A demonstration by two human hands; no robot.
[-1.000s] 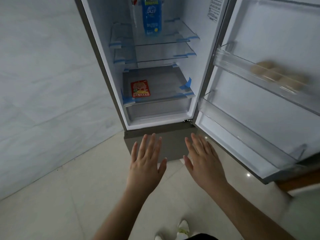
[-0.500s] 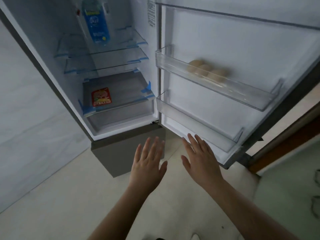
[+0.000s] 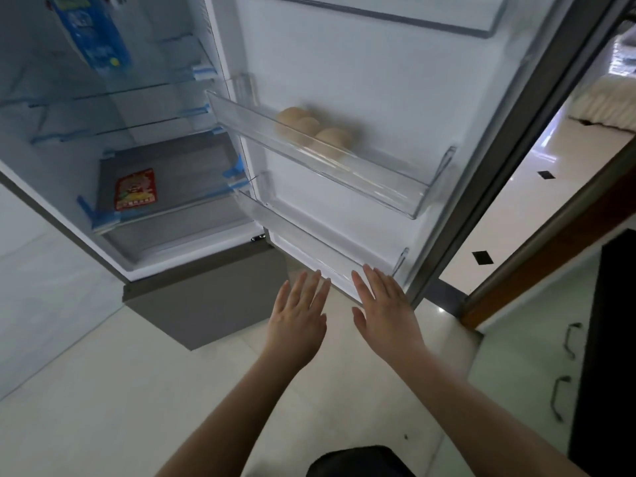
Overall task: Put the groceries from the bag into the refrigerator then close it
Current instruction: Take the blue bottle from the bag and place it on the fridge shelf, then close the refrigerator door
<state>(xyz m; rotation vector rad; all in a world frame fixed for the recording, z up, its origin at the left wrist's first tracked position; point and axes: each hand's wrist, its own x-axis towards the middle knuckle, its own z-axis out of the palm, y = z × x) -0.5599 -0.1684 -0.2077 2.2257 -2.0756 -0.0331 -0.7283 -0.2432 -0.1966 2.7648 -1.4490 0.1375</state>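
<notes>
Presently both hands are held flat and empty, fingers straight and spread: the left hand over the floor, the right hand just below the door; the fridge is seen wide open; no bag is shown. The door is judged stiff, hinged and fairly heavy, best pushed at its free outer edge; the eggs in its bin are fragile, so a gentle swing is advised. Print on the blue carton and red packet cannot be read.
</notes>
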